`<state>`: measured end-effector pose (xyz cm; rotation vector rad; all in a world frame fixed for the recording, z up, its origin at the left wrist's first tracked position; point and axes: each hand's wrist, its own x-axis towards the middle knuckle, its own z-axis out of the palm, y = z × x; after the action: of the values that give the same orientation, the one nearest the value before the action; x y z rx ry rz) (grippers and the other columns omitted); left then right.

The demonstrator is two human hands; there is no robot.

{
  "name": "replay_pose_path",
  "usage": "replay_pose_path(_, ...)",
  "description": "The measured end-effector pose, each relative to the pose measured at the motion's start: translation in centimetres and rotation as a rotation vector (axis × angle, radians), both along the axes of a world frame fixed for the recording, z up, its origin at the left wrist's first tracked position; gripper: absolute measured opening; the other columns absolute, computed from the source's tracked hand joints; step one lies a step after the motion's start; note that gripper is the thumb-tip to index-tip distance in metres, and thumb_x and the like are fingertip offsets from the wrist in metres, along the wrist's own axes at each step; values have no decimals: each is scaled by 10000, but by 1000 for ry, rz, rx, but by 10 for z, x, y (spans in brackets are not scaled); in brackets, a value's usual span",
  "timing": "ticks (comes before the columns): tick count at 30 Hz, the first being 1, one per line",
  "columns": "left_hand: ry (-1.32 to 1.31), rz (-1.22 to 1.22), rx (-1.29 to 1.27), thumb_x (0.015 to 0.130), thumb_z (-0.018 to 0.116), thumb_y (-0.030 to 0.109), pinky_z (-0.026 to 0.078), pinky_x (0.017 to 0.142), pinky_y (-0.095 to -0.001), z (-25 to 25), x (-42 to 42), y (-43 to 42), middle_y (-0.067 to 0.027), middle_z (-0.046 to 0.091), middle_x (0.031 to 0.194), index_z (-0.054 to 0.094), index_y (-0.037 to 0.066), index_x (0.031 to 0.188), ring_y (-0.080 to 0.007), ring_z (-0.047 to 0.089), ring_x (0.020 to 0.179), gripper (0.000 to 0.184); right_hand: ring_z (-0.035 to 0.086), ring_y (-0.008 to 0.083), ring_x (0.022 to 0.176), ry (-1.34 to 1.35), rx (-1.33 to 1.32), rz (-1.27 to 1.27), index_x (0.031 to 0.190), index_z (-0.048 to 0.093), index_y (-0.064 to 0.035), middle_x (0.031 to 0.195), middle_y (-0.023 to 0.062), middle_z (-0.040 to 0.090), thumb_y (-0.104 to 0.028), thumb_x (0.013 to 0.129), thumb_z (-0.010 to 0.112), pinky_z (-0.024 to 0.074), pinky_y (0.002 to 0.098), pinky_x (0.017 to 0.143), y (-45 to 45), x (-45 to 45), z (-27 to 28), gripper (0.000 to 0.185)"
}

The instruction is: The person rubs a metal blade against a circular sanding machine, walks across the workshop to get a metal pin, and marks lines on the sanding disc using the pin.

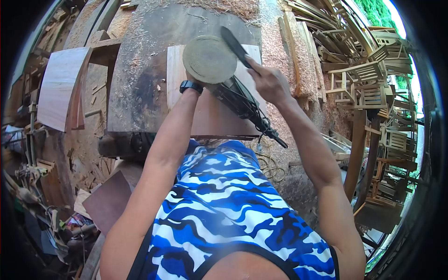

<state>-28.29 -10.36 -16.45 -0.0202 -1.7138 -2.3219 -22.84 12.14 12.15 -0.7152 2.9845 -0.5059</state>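
An angle grinder (235,100) with a round, worn sanding disc (210,59) is tilted so that the disc faces up at me. My left hand (190,77) is behind the disc, gripping the grinder near its head; its fingers are hidden. A dark watch (191,86) circles that wrist. My right hand (270,81) is closed around one end of a long, flat, dark tool (234,44), shaped like a blade or narrow brush. This tool lies along the disc's right edge; whether it touches cannot be seen. Below both is a pale wooden board (214,119).
The board rests on a dusty worktable (144,70). A curved wooden panel (63,88) stands at the left. Wood shavings (275,51) cover the ground. Wooden chairs (368,77) and scrap timber are stacked at the right. A coiled cord (273,168) lies near my body.
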Motion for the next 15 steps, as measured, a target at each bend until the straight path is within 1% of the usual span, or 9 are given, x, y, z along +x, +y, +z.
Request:
replay_pose_path(3, 195, 92, -223, 925, 777, 314, 540, 1075, -390, -8, -3, -1, -106, 679, 1376, 524, 84, 1475, -233, 657, 1242, 648, 710, 394, 767, -26, 8, 87, 1469, 618, -229, 848, 264, 687, -282, 1043, 610, 522, 499, 703, -45, -10, -20, 429)
replay_pose_path(4, 195, 96, -221, 925, 777, 314, 540, 1075, -390, -14, -5, -1, -106, 679, 1376, 524, 84, 1475, -233, 657, 1242, 648, 710, 394, 767, -26, 10, 91, 1469, 618, -229, 848, 264, 687, -282, 1043, 610, 522, 499, 703, -40, -7, -26, 429)
replay_pose_path(7, 1, -40, 132, 949, 753, 284, 556, 1055, -388, -32, -9, 1, -106, 670, 1394, 482, 84, 1513, -231, 660, 1238, 656, 725, 388, 756, -76, -100, 79, 1467, 622, -266, 841, 262, 694, -312, 1022, 644, 533, 488, 692, 17, 23, -54, 448)
replay_pose_path(8, 7, -30, 137, 949, 753, 284, 556, 1055, -388, -26, -11, -1, -106, 670, 1394, 482, 84, 1513, -231, 660, 1238, 656, 733, 382, 764, -105, -52, 48, 1463, 627, -270, 855, 259, 705, -318, 1021, 648, 536, 481, 690, 44, 26, -44, 444)
replay_pose_path(10, -15, -72, 186, 1074, 548, 387, 521, 1123, -469, -13, -6, 0, -109, 600, 1482, 447, 108, 1537, -256, 592, 1330, 550, 752, 370, 796, -129, 145, -94, 1454, 637, -271, 878, 251, 729, -320, 1030, 646, 551, 452, 692, 83, 32, -21, 427)
replay_pose_path(11, 18, -118, 454, 1069, 572, 348, 527, 1116, -479, -12, -7, 1, -107, 612, 1466, 453, 101, 1528, -256, 598, 1318, 535, 765, 348, 850, -267, 279, -267, 1483, 610, -237, 951, 246, 754, -274, 1035, 653, 576, 427, 765, 82, 30, 2, 452)
replay_pose_path(12, 16, -121, 455, 1069, 572, 348, 527, 1116, -479, -11, -3, 2, -107, 612, 1466, 453, 101, 1528, -256, 598, 1318, 535, 765, 348, 850, -268, 279, -270, 1483, 610, -237, 951, 246, 754, -274, 1035, 653, 576, 427, 765, 88, 34, 2, 452)
replay_pose_path(14, 52, -170, 443, 1039, 637, 278, 524, 1117, -464, -4, -1, -3, -102, 618, 1455, 454, 102, 1526, -244, 602, 1306, 549, 755, 364, 904, -56, -78, -117, 1527, 552, -161, 1031, 255, 741, -185, 1020, 627, 565, 454, 802, 95, 36, -2, 513)
replay_pose_path(15, 54, -175, 435, 1039, 637, 278, 524, 1117, -464, -3, 0, -5, -102, 618, 1455, 454, 102, 1526, -244, 602, 1306, 549, 744, 370, 959, -77, -63, -92, 1554, 510, -125, 1106, 258, 732, -137, 1014, 622, 563, 438, 826, 84, 43, 4, 551)
